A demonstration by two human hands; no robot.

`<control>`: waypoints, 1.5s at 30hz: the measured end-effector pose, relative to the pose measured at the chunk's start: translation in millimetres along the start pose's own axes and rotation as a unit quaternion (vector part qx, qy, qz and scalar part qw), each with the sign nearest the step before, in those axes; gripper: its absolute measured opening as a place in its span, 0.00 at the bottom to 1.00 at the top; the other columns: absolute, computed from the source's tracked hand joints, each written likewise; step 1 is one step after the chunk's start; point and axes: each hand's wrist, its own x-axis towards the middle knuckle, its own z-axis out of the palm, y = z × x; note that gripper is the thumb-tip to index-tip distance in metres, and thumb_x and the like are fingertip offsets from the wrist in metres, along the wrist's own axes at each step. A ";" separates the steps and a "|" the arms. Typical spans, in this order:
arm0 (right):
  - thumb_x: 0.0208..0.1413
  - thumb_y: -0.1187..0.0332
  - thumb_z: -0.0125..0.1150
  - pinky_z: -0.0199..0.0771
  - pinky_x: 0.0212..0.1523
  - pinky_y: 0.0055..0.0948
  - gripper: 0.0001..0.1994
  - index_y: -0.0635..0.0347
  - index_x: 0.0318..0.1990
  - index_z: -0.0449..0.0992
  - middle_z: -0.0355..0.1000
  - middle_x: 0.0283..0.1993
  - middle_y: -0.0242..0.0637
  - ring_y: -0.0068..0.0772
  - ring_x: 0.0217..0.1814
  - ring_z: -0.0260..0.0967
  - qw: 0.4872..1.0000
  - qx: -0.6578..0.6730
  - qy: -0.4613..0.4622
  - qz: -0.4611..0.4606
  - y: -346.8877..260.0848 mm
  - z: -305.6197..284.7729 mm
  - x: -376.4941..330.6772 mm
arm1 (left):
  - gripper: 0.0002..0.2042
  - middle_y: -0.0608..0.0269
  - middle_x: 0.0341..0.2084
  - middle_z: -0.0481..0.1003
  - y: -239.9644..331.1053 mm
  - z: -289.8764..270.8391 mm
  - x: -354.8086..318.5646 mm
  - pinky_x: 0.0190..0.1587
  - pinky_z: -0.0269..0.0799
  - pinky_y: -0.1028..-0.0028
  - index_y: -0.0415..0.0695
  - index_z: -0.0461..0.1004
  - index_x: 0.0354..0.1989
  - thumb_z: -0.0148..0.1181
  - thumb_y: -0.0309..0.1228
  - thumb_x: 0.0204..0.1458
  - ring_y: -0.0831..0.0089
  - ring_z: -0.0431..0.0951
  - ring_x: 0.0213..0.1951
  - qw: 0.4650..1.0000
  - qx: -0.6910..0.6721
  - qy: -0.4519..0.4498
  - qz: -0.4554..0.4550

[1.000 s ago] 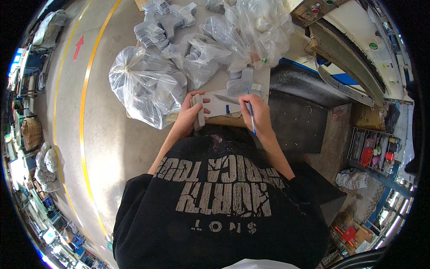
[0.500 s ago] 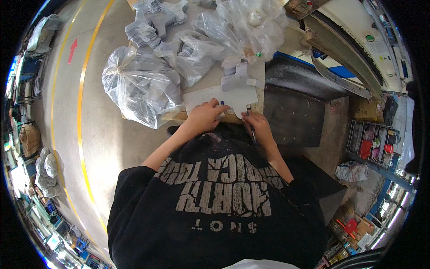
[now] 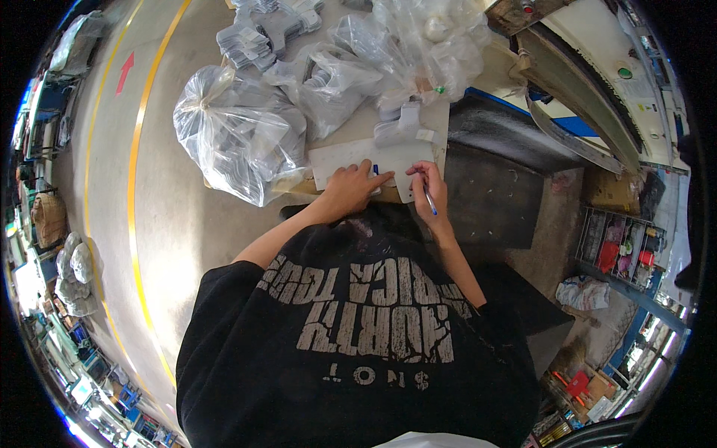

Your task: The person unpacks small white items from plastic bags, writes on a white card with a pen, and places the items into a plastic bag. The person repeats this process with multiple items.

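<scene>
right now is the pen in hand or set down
In hand: the pen sticks out of the right hand, its blue end pointing back toward the wrist.

Saw grey floor [image 3: 168, 246] beyond the table's [image 3: 347, 132] left edge, crossed lengthwise by two yellow lines [image 3: 131, 194] with a red arrow [image 3: 125, 72] between them. Noticed a pale patch of light [image 3: 185, 287] off the near left corner. Made out crowded shelves [image 3: 45, 119] farther left, curved at the rim. Found a dark, speckled surface [image 3: 493, 194] just beside the right edge, with a brown box [image 3: 612, 192] and wire rack [image 3: 618, 243] farther off. Spotted a cream machine [image 3: 646, 97] beyond the far right corner, plus white glare [image 3: 659, 366] well off the near right corner.
</scene>
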 end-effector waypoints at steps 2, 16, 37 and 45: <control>0.76 0.63 0.51 0.74 0.36 0.28 0.13 0.64 0.45 0.76 0.78 0.37 0.37 0.23 0.34 0.72 0.999 0.019 -0.003 0.039 8.4 6.0 6.9 | 0.40 0.52 0.48 0.73 -0.5 2.6 1.2 0.43 0.82 0.56 0.70 0.65 0.74 0.69 0.31 0.49 0.52 0.82 0.45 1.000 0.004 -0.002 -0.002; 0.77 0.60 0.45 0.74 0.34 0.42 0.22 0.65 0.32 0.75 0.75 0.26 0.46 0.45 0.29 0.76 0.988 -0.116 0.103 0.001 41.2 42.3 23.9 | 0.39 0.49 0.48 0.73 -3.5 -1.5 5.3 0.41 0.82 0.54 0.70 0.65 0.73 0.68 0.32 0.49 0.49 0.82 0.44 1.000 -0.013 -0.023 0.002; 0.76 0.62 0.48 0.74 0.35 0.45 0.18 0.64 0.36 0.75 0.75 0.28 0.52 0.57 0.29 0.75 0.989 -0.125 0.078 0.029 33.1 42.2 25.4 | 0.45 0.46 0.51 0.72 -3.8 -5.1 10.0 0.45 0.82 0.51 0.68 0.60 0.76 0.72 0.31 0.47 0.45 0.81 0.47 0.997 -0.044 -0.056 -0.022; 0.77 0.62 0.47 0.74 0.35 0.47 0.18 0.64 0.35 0.75 0.76 0.29 0.53 0.59 0.31 0.76 0.983 -0.152 0.100 0.024 37.5 44.1 25.9 | 0.45 0.46 0.52 0.72 -2.4 -8.0 10.3 0.46 0.82 0.51 0.69 0.59 0.76 0.72 0.31 0.47 0.44 0.82 0.47 0.997 -0.044 -0.062 -0.022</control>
